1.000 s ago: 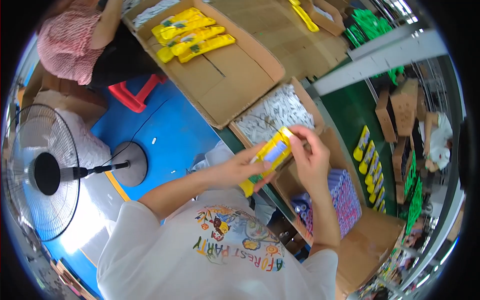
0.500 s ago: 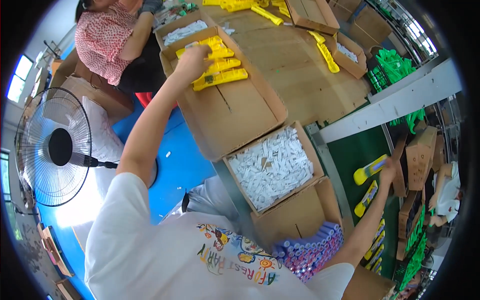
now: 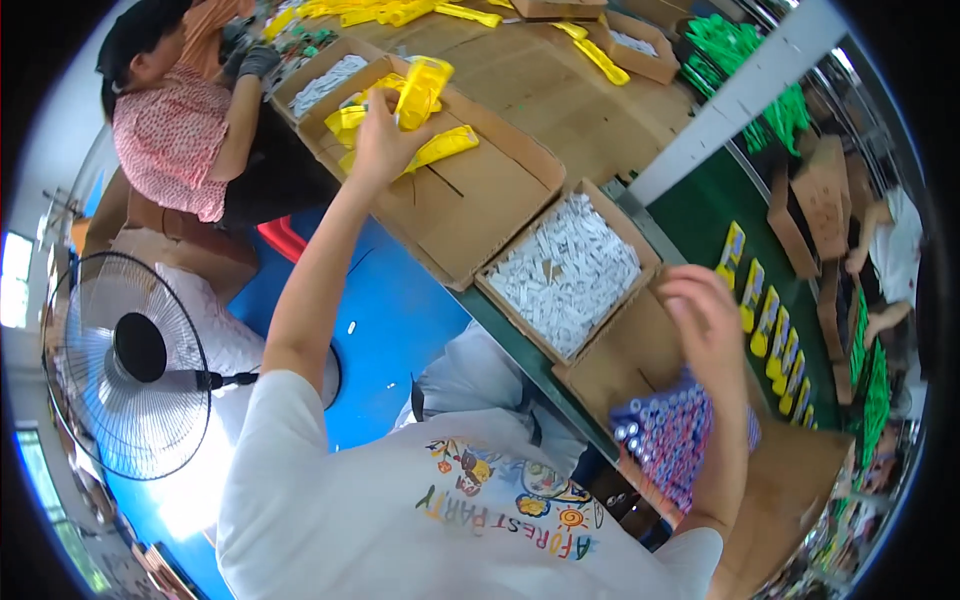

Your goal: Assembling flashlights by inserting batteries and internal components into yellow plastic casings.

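Observation:
My left hand point(image 3: 385, 145) is closed on a yellow plastic piece point(image 3: 424, 92), lifted and tilted over the long cardboard tray point(image 3: 490, 215). Other yellow pieces lie in the tray around that hand, one of them just beside its fingers point(image 3: 445, 148). My right hand point(image 3: 705, 325) hangs above a cardboard box point(image 3: 625, 355), its fingers bent and apart with nothing seen between them. Below it, the box holds a stack of small purple cylinders point(image 3: 665, 435), partly hidden by my forearm. Beside it stands a box of small white plastic parts point(image 3: 565, 270).
On the green belt point(image 3: 690, 225) at the right lies a row of yellow pieces point(image 3: 768, 322). A white metal beam point(image 3: 740, 105) crosses above it. A person in a patterned top point(image 3: 180, 140) works at the far left, near a standing fan point(image 3: 135, 350). Green parts point(image 3: 725, 55) fill a crate.
My right hand has left a yellow piece on the belt and moved back over the box of cylinders. My left hand has raised a yellow piece from the tray. The view has shifted.

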The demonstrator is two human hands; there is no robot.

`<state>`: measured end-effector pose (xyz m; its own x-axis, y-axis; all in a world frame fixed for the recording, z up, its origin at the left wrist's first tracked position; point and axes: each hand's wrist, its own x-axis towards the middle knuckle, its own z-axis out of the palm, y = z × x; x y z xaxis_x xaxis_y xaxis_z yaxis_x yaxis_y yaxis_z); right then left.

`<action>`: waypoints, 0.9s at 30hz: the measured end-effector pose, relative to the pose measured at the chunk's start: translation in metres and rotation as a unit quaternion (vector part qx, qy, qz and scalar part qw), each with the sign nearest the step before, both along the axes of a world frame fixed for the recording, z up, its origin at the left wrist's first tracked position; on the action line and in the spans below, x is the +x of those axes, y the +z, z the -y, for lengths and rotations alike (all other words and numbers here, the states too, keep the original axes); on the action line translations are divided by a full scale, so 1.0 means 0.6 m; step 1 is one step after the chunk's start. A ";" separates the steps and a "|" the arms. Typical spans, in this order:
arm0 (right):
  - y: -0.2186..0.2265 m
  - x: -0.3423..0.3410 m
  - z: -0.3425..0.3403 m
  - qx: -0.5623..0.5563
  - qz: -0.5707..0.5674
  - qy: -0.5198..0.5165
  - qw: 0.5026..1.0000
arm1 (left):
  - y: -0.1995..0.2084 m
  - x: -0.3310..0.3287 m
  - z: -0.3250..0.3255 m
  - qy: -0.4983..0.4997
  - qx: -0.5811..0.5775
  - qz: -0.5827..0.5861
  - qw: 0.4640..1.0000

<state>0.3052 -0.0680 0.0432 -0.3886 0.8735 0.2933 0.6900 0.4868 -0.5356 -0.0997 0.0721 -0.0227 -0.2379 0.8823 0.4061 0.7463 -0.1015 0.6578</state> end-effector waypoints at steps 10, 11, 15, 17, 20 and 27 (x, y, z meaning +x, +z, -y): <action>-0.078 -0.090 0.079 0.140 0.010 0.077 0.987 | -0.002 0.250 0.241 -0.281 -0.489 0.723 0.400; -0.086 -0.080 0.085 0.156 0.019 0.156 0.975 | -0.009 0.249 0.244 -0.302 -0.473 0.711 0.424; -0.106 -0.075 0.109 -0.269 -0.384 0.002 0.883 | -0.029 0.270 0.268 -0.339 -0.387 0.673 0.532; -0.088 -0.078 0.098 -0.312 -0.446 -0.022 0.838 | -0.023 0.280 0.283 -0.341 -0.356 0.666 0.560; -0.074 -0.114 0.101 -0.263 -0.479 -0.060 0.835 | -0.028 0.304 0.310 -0.422 -0.222 0.504 0.720; -0.115 -0.127 0.153 0.190 -0.092 -0.126 0.969 | -0.014 0.312 0.315 -0.353 -0.371 0.571 0.641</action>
